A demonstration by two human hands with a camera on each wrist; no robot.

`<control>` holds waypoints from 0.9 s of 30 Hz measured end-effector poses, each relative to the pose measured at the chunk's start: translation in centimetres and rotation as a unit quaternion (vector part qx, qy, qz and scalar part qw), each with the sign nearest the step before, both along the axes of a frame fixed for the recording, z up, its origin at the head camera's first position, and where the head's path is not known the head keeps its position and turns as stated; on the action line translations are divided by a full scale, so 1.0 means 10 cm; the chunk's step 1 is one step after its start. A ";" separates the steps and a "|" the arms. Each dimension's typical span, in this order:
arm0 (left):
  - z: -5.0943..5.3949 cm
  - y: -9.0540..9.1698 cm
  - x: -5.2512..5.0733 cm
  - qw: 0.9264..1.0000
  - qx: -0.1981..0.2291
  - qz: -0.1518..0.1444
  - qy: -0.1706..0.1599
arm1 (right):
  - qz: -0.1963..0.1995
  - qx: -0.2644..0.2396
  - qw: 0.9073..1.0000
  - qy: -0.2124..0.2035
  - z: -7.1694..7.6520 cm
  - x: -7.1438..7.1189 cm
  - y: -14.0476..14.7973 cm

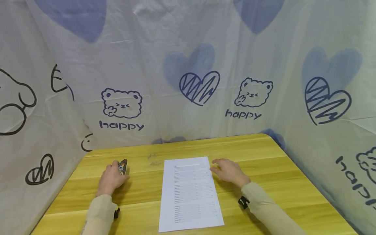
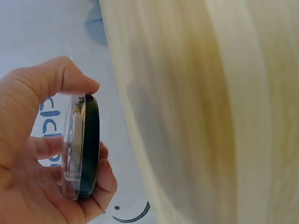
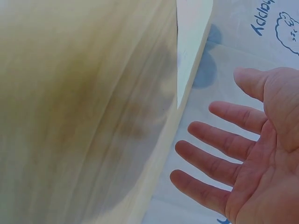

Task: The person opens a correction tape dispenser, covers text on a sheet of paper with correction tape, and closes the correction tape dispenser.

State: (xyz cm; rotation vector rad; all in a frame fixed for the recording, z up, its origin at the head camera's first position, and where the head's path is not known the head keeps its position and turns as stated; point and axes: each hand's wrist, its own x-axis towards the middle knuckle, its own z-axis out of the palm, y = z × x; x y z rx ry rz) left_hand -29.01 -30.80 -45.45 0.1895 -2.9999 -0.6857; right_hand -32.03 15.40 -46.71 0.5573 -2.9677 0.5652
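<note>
On the left side of the table, the left hand [image 1: 111, 179] grips a small flat object [image 1: 122, 166] with a dark rim and a clear cover. The left wrist view shows this object [image 2: 81, 147] edge-on, with the thumb at its top edge and the curled fingers of the hand [image 2: 42, 154] at its lower part. A printed white sheet [image 1: 191, 195] lies on the table between the two hands. Beside the sheet's upper right edge is the right hand [image 1: 230, 172]. Seen from the right wrist, that hand [image 3: 252, 149] is empty, its fingers spread and relaxed.
The wooden table [image 1: 264, 163] has a light, striped grain. Behind it and at both sides hangs a pale curtain [image 1: 164, 107] with hearts, bears and lettering. A corner of the sheet [image 3: 189, 42] shows in the right wrist view.
</note>
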 end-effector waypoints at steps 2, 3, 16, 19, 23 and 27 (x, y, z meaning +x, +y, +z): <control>0.00 0.02 0.00 1.000 0.003 -0.005 -0.001 | -0.002 0.000 1.000 -0.005 0.02 0.00 -0.01; 0.00 0.03 0.00 1.000 0.006 -0.007 -0.004 | -0.003 0.000 1.000 -0.007 0.03 0.01 -0.02; -0.01 0.28 -0.02 0.991 0.115 -0.055 -0.049 | 0.005 -0.002 1.000 -0.009 0.06 0.00 -0.11; 0.00 0.32 -0.03 0.987 0.134 -0.076 -0.052 | 0.010 -0.004 1.000 -0.008 0.05 0.00 -0.14; -0.01 0.35 -0.04 0.980 0.162 -0.098 -0.069 | 0.021 -0.003 1.000 -0.003 0.06 0.00 -0.17; 0.00 0.38 -0.06 0.976 0.178 -0.104 -0.070 | 0.035 -0.001 0.999 0.004 0.07 0.00 -0.20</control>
